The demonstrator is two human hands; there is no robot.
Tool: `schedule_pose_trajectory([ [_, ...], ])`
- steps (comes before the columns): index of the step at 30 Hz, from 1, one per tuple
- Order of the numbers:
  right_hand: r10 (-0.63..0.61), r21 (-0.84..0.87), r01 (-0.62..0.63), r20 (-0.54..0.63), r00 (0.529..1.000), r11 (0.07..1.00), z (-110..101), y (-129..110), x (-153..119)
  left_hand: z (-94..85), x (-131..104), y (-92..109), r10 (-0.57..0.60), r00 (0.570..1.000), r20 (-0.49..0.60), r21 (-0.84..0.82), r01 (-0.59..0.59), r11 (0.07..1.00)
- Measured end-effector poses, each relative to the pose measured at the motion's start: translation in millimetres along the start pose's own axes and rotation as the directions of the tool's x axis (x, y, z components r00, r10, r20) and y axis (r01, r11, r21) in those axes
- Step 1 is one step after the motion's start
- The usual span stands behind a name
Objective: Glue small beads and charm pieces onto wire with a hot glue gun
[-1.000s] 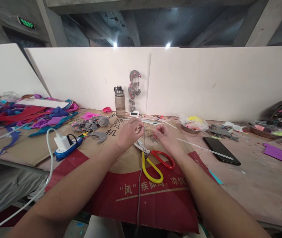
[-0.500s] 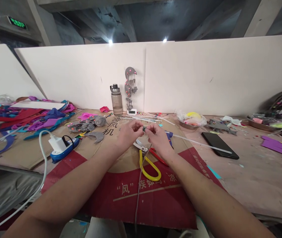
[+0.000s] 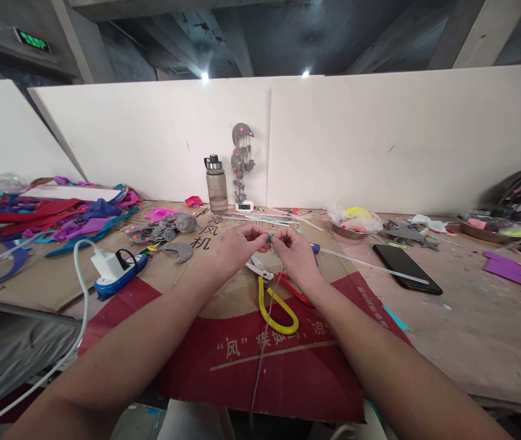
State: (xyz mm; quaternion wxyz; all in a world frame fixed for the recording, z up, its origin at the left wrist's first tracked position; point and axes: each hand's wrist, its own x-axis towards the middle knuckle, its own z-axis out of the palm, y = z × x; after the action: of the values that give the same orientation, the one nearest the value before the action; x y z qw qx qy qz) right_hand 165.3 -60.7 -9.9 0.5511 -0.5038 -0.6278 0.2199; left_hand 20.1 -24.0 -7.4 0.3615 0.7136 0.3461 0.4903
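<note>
My left hand (image 3: 240, 247) and my right hand (image 3: 295, 253) meet above the cardboard, fingertips pinched from either side on a small grey-green piece (image 3: 269, 239). Its exact kind is too small to make out. A thin grey cord (image 3: 259, 366) hangs from my right hand's fingers, runs down over the cardboard and past its front edge. Just beneath my hands lie scissors (image 3: 278, 313) with a yellow handle loop and a red one, partly covered by my right hand. Behind that hand shows part of a blue tool (image 3: 316, 249), with a clear stick (image 3: 374, 266) extending right.
Printed cardboard (image 3: 306, 382) covers the table before me. A water bottle (image 3: 217, 186) and a grey hanging ornament (image 3: 242, 153) stand at the back. Left are a blue power strip (image 3: 120, 278) and grey felt pieces (image 3: 178, 252); right, a black phone (image 3: 407, 269) and a bowl (image 3: 354, 223).
My fingers have shifted slightly around the small piece, showing more of it. The hanging cord has swung a little to the right at its upper part.
</note>
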Motion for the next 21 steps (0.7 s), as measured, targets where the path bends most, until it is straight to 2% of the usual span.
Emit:
schedule_pose_trajectory([
  [10,-0.017,-0.082,0.016,-0.008,1.0,0.997,-1.7,-5.0,-1.8,2.7,-0.9,-1.2,-0.032,0.999,-0.033,-0.101,0.029,0.994],
  [21,0.002,-0.109,-0.007,-0.048,0.999,0.994,-1.3,-6.6,-2.5,7.0,-5.9,9.9,-0.061,0.996,-0.063,-0.128,0.053,0.99],
])
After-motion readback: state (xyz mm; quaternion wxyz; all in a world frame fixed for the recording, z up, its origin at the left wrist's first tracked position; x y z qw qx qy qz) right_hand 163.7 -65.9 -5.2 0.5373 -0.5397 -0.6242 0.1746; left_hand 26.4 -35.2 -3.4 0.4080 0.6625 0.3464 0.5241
